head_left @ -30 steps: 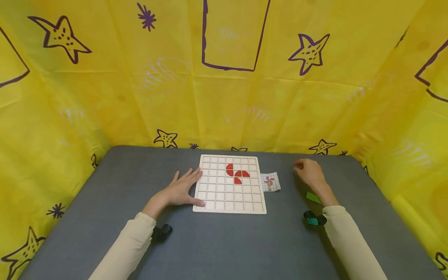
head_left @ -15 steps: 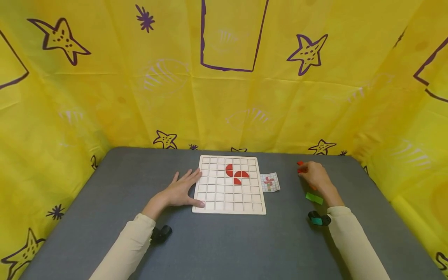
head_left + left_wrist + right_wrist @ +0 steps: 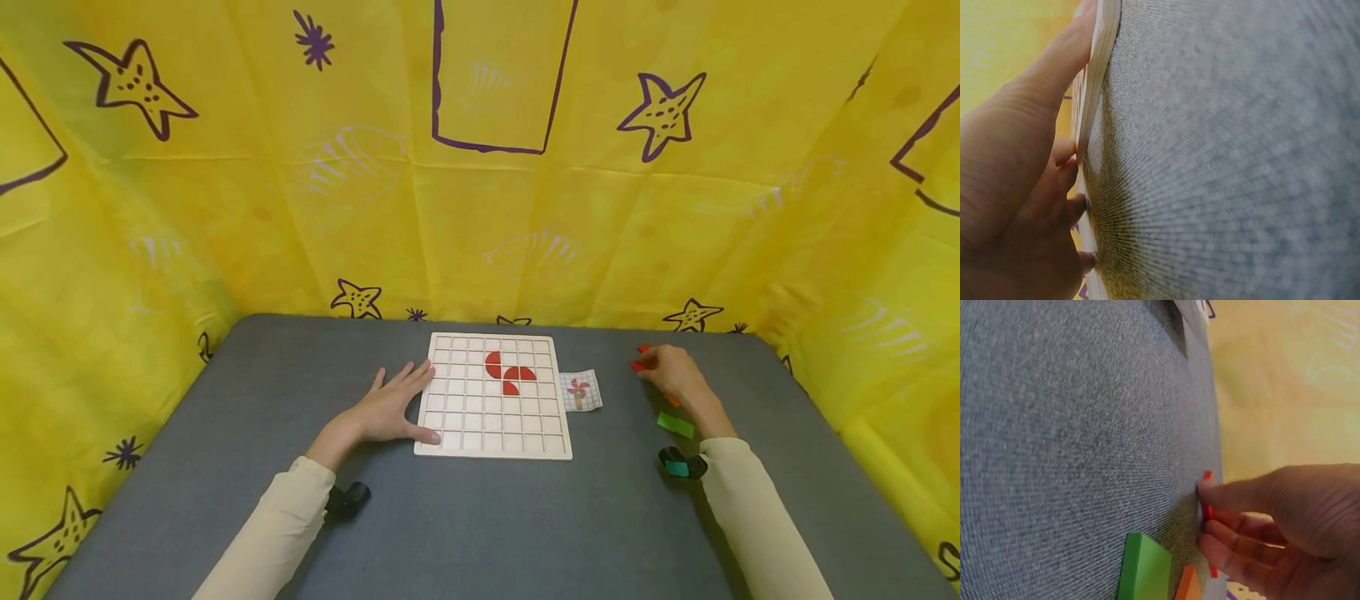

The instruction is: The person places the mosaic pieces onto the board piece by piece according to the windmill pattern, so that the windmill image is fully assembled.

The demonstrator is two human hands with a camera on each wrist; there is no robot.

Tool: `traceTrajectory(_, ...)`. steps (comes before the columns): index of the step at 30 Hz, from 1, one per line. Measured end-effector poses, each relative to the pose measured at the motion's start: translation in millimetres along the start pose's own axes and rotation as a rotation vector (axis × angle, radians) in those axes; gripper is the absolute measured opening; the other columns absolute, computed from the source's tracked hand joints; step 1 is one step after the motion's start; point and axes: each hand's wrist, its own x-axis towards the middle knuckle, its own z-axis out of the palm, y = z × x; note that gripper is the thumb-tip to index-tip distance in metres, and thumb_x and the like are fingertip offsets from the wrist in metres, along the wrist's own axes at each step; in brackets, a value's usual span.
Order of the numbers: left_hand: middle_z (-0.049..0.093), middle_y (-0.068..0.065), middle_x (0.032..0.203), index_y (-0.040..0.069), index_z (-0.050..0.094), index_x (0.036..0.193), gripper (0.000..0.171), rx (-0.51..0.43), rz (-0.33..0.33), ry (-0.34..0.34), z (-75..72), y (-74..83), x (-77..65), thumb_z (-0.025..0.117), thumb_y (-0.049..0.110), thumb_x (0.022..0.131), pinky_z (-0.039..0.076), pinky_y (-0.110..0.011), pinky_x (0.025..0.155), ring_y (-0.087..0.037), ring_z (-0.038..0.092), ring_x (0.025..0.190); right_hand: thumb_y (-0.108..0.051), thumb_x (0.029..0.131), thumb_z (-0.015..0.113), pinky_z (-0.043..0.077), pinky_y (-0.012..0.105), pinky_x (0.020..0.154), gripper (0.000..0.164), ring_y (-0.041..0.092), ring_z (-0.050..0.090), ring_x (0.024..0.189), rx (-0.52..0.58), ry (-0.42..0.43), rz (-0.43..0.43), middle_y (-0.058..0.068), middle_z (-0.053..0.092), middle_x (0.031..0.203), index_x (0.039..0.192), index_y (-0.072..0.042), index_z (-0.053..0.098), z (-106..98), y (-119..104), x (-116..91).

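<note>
A pale wooden grid board lies on the table in the head view. Several red quarter-circle pieces sit in its upper cells. My left hand is spread along the board's left edge, its thumb on the lower left corner. To the right of the board, my right hand pinches a flat red piece between thumb and fingers, low over the table. Another red piece shows just beyond the fingertips. In the right wrist view, the thumb lies along the red piece.
A small pattern card with a red pinwheel drawing lies against the board's right edge. Under my right wrist are a green block and an orange piece. A yellow cloth hangs behind the grey table.
My right hand has shifted slightly right and nearer, uncovering red pieces at its fingertips and more of the green block. The pinched red piece has moved a little left. My left hand stays put.
</note>
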Motion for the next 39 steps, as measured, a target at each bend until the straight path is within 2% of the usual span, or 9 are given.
traceTrajectory(4, 0.012, -0.006, 0.164, 0.011, 0.019, 0.157, 0.118, -0.004, -0.003, 0.004, -0.5, -0.4, -0.2, 0.075, 0.068, 0.07, -0.007, -0.065, 0.113, -0.035, 0.005, 0.15, -0.01, 0.091, 0.069, 0.05, 0.055, 0.086, 0.035, 0.045, 0.061, 0.101, -0.005, -0.041, -0.029, 0.029, 0.066, 0.11, 0.119, 0.01, 0.064, -0.7, -5.4, 2.8)
traceTrajectory(8, 0.011, -0.006, 0.164, 0.011, 0.019, 0.157, 0.118, 0.0, -0.007, -0.001, -0.1, -0.9, 1.2, 0.074, 0.068, 0.07, -0.007, -0.065, 0.113, -0.035, 0.005, 0.15, -0.01, 0.089, 0.07, 0.051, 0.053, 0.085, 0.03, 0.044, 0.062, 0.1, 0.001, -0.065, -0.004, 0.029, 0.066, 0.11, 0.112, 0.01, 0.068, -2.9, -11.3, 3.4)
traceTrajectory(14, 0.011, -0.006, 0.164, 0.011, 0.017, 0.158, 0.119, 0.009, -0.01, -0.009, -0.7, -0.3, 2.7, 0.074, 0.069, 0.07, -0.007, -0.064, 0.113, -0.035, 0.005, 0.15, -0.013, 0.084, 0.077, 0.054, 0.046, 0.073, 0.022, 0.041, 0.063, 0.094, 0.007, -0.047, 0.021, 0.028, 0.067, 0.11, 0.097, 0.005, 0.074, -4.8, -14.4, 2.7)
traceTrajectory(18, 0.011, -0.006, 0.164, 0.011, 0.017, 0.158, 0.119, 0.007, -0.011, -0.011, -0.9, 0.0, 2.0, 0.074, 0.068, 0.071, -0.007, -0.064, 0.113, -0.035, 0.005, 0.15, -0.017, 0.086, 0.076, 0.054, 0.039, 0.068, 0.02, 0.034, 0.066, 0.089, 0.073, -0.038, 0.033, 0.023, 0.071, 0.103, 0.095, 0.0, 0.077, -4.4, -12.9, 1.5)
traceTrajectory(22, 0.01, -0.006, 0.164, 0.011, 0.018, 0.158, 0.119, 0.002, -0.011, -0.007, -0.3, -0.2, 1.0, 0.074, 0.068, 0.07, -0.007, -0.064, 0.113, -0.035, 0.005, 0.15, -0.016, 0.09, 0.072, 0.055, 0.037, 0.069, 0.019, 0.026, 0.068, 0.082, 0.142, -0.024, 0.012, 0.019, 0.072, 0.1, 0.1, 0.0, 0.076, -3.2, -11.4, 1.1)
traceTrajectory(26, 0.012, -0.006, 0.164, 0.011, 0.018, 0.157, 0.119, -0.002, -0.005, -0.002, 0.6, -0.1, 0.6, 0.074, 0.068, 0.07, -0.007, -0.065, 0.113, -0.035, 0.005, 0.15, -0.011, 0.09, 0.07, 0.053, 0.034, 0.067, 0.024, 0.021, 0.065, 0.076, 0.173, 0.004, -0.031, 0.013, 0.071, 0.088, 0.109, 0.003, 0.071, -0.7, -12.2, 1.4)
traceTrajectory(33, 0.012, -0.006, 0.164, 0.011, 0.018, 0.157, 0.118, -0.002, -0.002, 0.001, 1.8, -0.6, 1.6, 0.074, 0.068, 0.07, -0.007, -0.064, 0.113, -0.035, 0.005, 0.15, -0.01, 0.092, 0.068, 0.057, 0.035, 0.071, 0.025, 0.024, 0.069, 0.08, 0.344, 0.012, -0.021, 0.017, 0.072, 0.094, 0.111, 0.006, 0.069, 4.9, -19.0, 0.3)
traceTrajectory(39, 0.012, -0.006, 0.164, 0.011, 0.018, 0.157, 0.119, 0.001, -0.005, 0.0, 2.1, -1.2, 1.8, 0.074, 0.069, 0.07, -0.007, -0.065, 0.113, -0.035, 0.005, 0.15, -0.017, 0.094, 0.067, 0.058, 0.041, 0.071, 0.028, 0.028, 0.07, 0.079, 0.331, 0.027, -0.024, 0.018, 0.073, 0.094, 0.109, 0.005, 0.07, 3.0, -30.9, -4.2)
